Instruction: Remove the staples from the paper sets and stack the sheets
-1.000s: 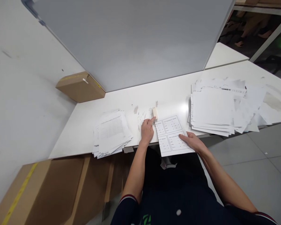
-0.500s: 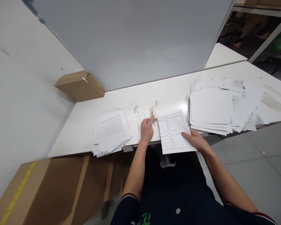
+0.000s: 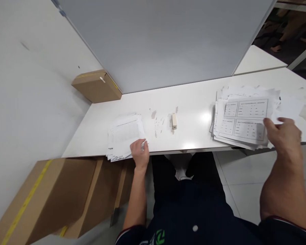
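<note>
My left hand (image 3: 139, 153) rests on the near right corner of a small pile of printed sheets (image 3: 124, 134) at the left of the white table (image 3: 191, 105), its fingers curled on the paper's edge. My right hand (image 3: 283, 137) is at the right, fingers on the edge of a printed sheet with four boxed panels (image 3: 244, 117) that lies on top of the big messy paper stack (image 3: 247, 98). A small cream stapler (image 3: 174, 121) sits alone on the table between the two piles, touched by neither hand.
A grey partition board (image 3: 163, 41) stands along the table's back edge. A small cardboard box (image 3: 97, 86) sits at the back left corner. Large cardboard boxes (image 3: 51, 197) stand on the floor at the left. Grey floor tiles lie to the right.
My right hand has carried the four-panel sheet from the table's front edge onto the big stack at the right. My left hand left the stapler and moved left to the small pile.
</note>
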`<move>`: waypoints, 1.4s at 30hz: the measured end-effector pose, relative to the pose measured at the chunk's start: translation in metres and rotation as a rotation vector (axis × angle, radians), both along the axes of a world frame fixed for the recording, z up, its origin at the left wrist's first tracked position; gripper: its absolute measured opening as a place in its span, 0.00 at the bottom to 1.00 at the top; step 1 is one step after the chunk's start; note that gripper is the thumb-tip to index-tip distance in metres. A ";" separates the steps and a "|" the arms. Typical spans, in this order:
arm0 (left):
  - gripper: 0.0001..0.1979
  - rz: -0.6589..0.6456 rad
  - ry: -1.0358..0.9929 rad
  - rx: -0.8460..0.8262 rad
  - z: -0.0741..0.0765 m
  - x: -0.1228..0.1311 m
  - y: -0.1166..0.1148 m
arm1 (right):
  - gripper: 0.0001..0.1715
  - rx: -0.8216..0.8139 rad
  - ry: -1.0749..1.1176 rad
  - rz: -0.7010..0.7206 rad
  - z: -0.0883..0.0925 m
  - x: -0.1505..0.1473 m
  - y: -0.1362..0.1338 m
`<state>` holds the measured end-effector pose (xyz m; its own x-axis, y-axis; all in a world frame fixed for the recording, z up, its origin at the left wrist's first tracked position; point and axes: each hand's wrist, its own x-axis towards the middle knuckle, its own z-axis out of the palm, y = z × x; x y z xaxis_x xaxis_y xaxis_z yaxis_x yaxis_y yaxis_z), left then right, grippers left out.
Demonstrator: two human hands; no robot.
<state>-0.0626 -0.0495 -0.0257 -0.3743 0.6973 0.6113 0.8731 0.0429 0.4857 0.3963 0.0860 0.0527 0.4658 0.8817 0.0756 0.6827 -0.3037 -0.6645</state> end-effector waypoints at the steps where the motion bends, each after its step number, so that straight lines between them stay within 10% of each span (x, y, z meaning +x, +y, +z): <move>1: 0.09 0.066 0.020 -0.029 0.003 -0.011 -0.006 | 0.34 0.033 -0.091 -0.029 0.005 -0.002 -0.003; 8: 0.21 0.254 0.115 -0.325 0.007 -0.040 -0.016 | 0.27 0.054 -0.046 0.420 -0.002 -0.095 -0.036; 18: 0.15 0.293 0.111 -0.133 0.012 -0.057 -0.021 | 0.20 -0.090 0.255 1.123 -0.043 -0.228 -0.085; 21: 0.12 0.243 0.188 0.054 0.027 -0.040 -0.027 | 0.22 -0.271 0.638 1.123 -0.040 -0.246 -0.089; 26: 0.11 -0.254 0.461 0.024 0.038 0.031 -0.039 | 0.26 -0.586 1.376 0.937 -0.038 -0.265 -0.081; 34: 0.12 -0.514 0.378 -0.160 0.030 0.068 -0.039 | 0.20 -0.554 1.331 0.758 -0.065 -0.248 -0.079; 42: 0.16 0.068 0.206 -0.265 0.015 -0.024 -0.030 | 0.19 -0.512 1.248 0.613 -0.078 -0.206 -0.069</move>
